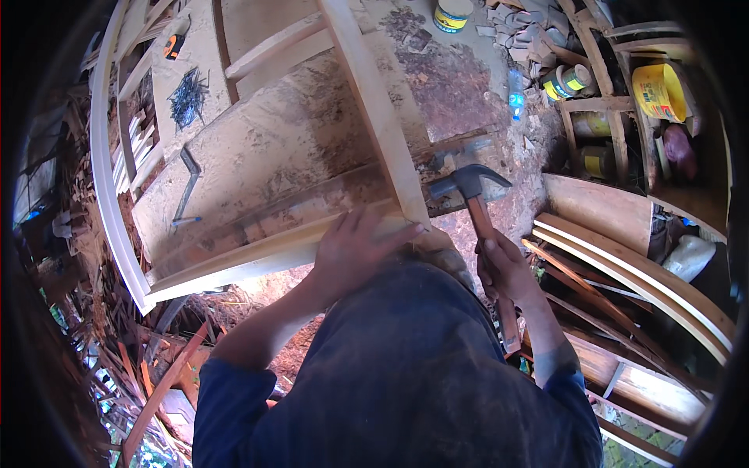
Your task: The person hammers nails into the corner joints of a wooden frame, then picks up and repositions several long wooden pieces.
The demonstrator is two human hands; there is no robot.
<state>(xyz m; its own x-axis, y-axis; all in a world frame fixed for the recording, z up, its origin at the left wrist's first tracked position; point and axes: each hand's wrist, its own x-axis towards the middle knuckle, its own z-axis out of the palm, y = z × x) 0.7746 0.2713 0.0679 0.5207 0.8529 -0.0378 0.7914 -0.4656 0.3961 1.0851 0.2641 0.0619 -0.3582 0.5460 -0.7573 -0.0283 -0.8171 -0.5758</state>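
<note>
My right hand (507, 267) grips a claw hammer (480, 214) by its wooden handle. The dark metal head is up beside the corner of a pale wooden frame (378, 117), its claw pointing right. On the frame's near rail, close to that corner, lies my left hand (357, 243) with fingers spread and one digit stretched toward the joint. Whether a nail stands at the joint is too small to make out. The frame rests on a dusty wooden workbench (289, 125); a heap of nails (187, 100) lies at its far left.
An orange-black tape measure (173, 47) and a bent metal tool (187, 183) are on the bench. Tins (452, 14), a plastic bottle (516, 93) and wood scraps (530, 35) sit at the back right. Boards (624, 269) are stacked at right; offcuts (164, 390) litter the lower left.
</note>
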